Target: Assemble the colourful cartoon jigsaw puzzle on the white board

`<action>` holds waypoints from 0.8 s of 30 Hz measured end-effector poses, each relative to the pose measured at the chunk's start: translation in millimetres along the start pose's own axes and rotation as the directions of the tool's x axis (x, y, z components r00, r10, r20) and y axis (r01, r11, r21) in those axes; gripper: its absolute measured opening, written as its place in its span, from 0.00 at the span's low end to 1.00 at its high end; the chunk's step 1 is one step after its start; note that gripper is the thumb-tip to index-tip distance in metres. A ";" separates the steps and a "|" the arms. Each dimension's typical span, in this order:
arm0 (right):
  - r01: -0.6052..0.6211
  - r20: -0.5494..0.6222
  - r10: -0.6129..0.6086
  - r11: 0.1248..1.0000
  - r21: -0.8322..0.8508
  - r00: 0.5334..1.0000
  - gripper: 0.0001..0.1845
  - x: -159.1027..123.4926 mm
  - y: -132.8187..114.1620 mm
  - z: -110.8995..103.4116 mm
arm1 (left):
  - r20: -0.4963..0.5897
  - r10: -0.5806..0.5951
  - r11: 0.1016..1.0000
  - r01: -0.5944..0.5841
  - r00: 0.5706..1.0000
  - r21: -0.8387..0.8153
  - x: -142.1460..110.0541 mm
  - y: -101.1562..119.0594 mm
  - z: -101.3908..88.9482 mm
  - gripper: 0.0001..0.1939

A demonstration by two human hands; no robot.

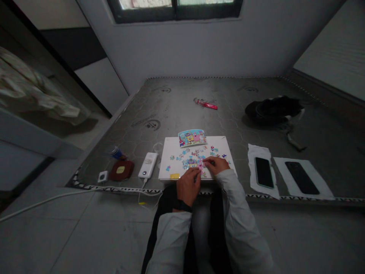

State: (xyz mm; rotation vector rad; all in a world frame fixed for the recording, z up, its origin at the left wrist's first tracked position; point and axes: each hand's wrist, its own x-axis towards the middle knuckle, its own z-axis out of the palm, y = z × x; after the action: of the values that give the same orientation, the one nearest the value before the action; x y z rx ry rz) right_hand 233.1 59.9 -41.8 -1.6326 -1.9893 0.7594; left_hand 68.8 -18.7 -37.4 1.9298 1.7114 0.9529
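A white box (171, 144) lies in front of me with loose jigsaw pieces (188, 151) scattered over its top. Near its front middle is a partly joined jigsaw puzzle (189, 163). My right hand (217, 165) comes in from the right, thumb and finger pinched at a small puzzle piece by the puzzle's right edge. Opposite it, my left hand (188, 187) has its fingers curled together at the puzzle's lower right; what they hold is hidden. A colourful cartoon picture card (192, 138) rests at the box's back edge.
Left of the box are a white power bank (148, 165) with a cable, a brown case (121, 170) and a small white cube (103, 176). Two phones (264, 172) lie on white sheets at right. Farther back are a red packet (207, 104) and a black bag (273, 110).
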 end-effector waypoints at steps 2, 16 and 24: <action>0.014 0.007 -0.014 0.999 -0.034 1.000 0.12 0.9 -1.0 1.0 | -0.002 0.001 1.000 -0.001 1.000 0.003 -0.4 0.1 0.2 0.10; 0.031 -0.020 -0.035 0.983 -0.183 0.999 0.11 2.9 -6.9 2.5 | -0.001 -0.006 1.000 0.006 1.000 -0.003 -0.1 0.8 1.3 0.10; 0.054 -0.039 -0.060 0.989 -0.136 0.997 0.08 1.7 -2.4 5.3 | -0.006 -0.001 1.000 0.001 1.000 -0.002 0.1 0.7 1.6 0.10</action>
State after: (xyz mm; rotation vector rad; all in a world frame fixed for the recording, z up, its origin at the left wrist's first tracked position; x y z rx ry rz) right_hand 227.5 60.6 -44.1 -1.6450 -2.0870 0.5748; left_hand 70.4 -18.4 -37.9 1.9271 1.7140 0.9609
